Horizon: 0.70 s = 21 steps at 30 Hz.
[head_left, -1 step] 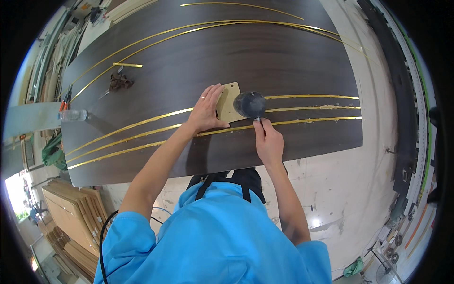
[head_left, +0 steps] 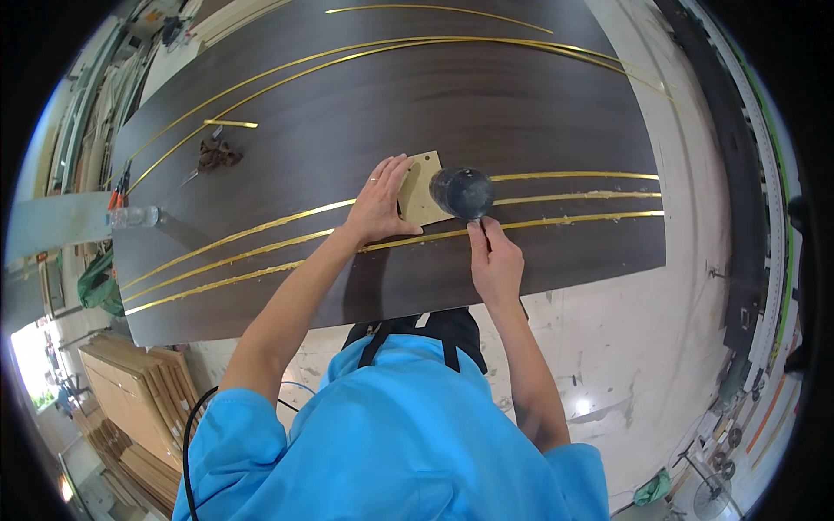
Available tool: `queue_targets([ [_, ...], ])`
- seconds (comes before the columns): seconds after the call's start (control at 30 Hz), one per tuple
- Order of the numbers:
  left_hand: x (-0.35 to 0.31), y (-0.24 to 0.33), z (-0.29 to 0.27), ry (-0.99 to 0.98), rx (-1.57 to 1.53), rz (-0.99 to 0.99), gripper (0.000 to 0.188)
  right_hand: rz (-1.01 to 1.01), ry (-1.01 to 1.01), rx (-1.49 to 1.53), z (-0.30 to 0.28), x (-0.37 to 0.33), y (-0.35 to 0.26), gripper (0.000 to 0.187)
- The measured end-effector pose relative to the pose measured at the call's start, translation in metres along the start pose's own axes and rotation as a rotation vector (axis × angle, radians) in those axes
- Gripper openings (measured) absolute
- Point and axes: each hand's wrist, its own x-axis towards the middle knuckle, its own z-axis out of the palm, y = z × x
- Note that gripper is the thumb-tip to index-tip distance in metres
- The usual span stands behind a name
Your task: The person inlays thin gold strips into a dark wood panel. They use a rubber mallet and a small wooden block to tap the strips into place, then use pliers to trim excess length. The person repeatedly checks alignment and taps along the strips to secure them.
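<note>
A large dark wood-grain panel [head_left: 565,139] lies before me, with three gold strips [head_left: 578,176] running across its near half. My left hand [head_left: 380,201] grips the left side of a flat beige block [head_left: 420,187] with holes in it, thumb at the near edge and fingers at the far edge. The block covers part of the strips. My right hand [head_left: 498,263] is closed round the handle of a mallet with a black head [head_left: 463,193]. The mallet head is in front of the block's right part; whether they touch, I cannot tell. Its handle is mostly hidden in my fist.
Thin gold strips [head_left: 347,49] lie along the panel's far side, with a short gold piece [head_left: 231,123] and a crumpled brown rag [head_left: 217,154] at the left. A clear bottle [head_left: 135,216] stands by the left edge. Stacked brown boards [head_left: 139,382] stand lower left.
The mallet head has shifted slightly right and tilted a little, and my right hand has moved very slightly with it. My left hand and the block stay in place.
</note>
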Motion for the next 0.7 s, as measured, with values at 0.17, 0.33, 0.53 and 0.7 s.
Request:
queue_targets([
  [0.17, 0.036, 0.029, 0.024, -0.008, -0.020, 0.072, 0.136, 0.002, -0.028, -0.166, -0.025, 0.011, 0.016, 0.030],
  [0.33, 0.065, 0.057, 0.046, -0.034, -0.038, 0.097, 0.136, 0.117, -0.005, -0.131, -0.056, 0.021, 0.030, 0.028],
  [0.53, 0.090, 0.089, 0.071, -0.019, -0.035, 0.091, 0.139, 0.053, 0.090, -0.215, -0.079, 0.027, 0.053, 0.027],
  [0.7, 0.103, 0.109, 0.083, -0.044, -0.056, 0.137, 0.142, 0.101, 0.115, -0.146, -0.100, 0.034, 0.069, 0.027],
])
